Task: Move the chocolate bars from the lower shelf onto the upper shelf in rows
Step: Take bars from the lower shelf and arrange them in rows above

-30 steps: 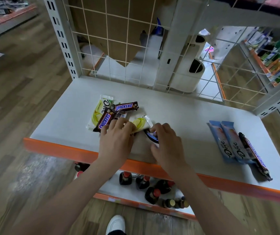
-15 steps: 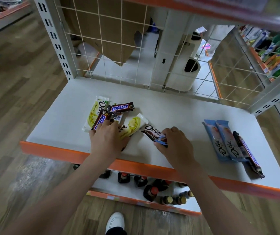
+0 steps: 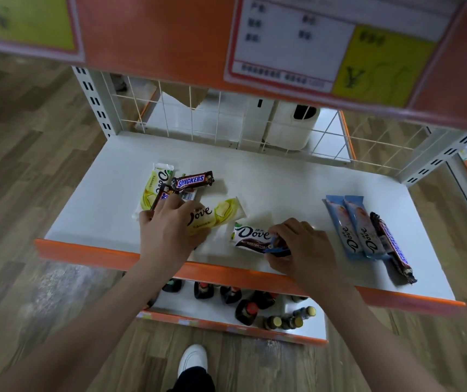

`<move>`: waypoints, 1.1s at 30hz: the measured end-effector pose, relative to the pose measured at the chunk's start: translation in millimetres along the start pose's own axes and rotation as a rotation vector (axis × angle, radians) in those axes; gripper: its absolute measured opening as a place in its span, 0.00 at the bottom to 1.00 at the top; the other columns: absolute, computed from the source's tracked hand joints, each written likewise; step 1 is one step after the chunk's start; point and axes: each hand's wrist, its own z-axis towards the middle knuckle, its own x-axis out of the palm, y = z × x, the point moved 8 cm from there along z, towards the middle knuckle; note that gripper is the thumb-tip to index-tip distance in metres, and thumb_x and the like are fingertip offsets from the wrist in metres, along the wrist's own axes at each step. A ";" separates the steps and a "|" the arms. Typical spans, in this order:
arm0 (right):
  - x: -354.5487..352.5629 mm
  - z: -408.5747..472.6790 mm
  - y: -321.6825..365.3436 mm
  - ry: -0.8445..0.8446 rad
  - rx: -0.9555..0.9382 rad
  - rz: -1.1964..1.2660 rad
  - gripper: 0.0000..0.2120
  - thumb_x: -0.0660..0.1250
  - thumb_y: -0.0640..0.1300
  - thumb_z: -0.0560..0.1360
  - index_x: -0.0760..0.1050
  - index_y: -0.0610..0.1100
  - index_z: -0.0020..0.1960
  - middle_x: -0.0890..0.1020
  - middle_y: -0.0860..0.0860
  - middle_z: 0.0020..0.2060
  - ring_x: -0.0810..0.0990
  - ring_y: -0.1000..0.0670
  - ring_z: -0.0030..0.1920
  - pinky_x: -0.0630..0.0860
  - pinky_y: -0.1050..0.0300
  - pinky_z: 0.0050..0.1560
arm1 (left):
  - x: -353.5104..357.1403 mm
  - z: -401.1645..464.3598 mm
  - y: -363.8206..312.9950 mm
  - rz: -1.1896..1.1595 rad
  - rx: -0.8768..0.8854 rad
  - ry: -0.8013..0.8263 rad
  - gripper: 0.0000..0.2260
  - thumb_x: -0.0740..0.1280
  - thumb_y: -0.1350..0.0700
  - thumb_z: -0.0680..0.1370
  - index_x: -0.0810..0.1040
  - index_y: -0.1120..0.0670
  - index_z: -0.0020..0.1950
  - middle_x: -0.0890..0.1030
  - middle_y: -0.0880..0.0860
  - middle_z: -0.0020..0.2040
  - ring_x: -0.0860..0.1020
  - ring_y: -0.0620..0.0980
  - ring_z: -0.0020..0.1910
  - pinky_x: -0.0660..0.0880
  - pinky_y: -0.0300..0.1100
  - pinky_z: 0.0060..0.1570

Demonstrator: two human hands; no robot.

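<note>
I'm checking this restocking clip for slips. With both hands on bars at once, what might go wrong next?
1. The left hand reaches into an overlapping pile; lifting the brown Snickers bar may drag the yellow Dove bar.
2. The right hand pinches only one end of the dark Dove bar, close to the orange shelf edge; it could slip off.

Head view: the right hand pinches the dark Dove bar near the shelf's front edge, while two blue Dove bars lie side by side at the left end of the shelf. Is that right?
Not quite. The head view shows the two blue Dove bars lying side by side at the right end of the shelf, not the left. The rest holds: the right hand pinches the dark Dove bar near the shelf's front edge.
</note>
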 end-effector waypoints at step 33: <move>-271.2 -174.4 82.9 -0.244 -0.236 -0.105 0.23 0.82 0.49 0.55 0.81 0.46 0.48 0.82 0.52 0.44 0.82 0.49 0.41 0.78 0.54 0.44 | -217.2 -134.2 -178.6 -0.090 0.403 0.003 0.19 0.72 0.45 0.69 0.77 0.46 0.59 0.75 0.45 0.52 0.73 0.45 0.53 0.60 0.44 0.53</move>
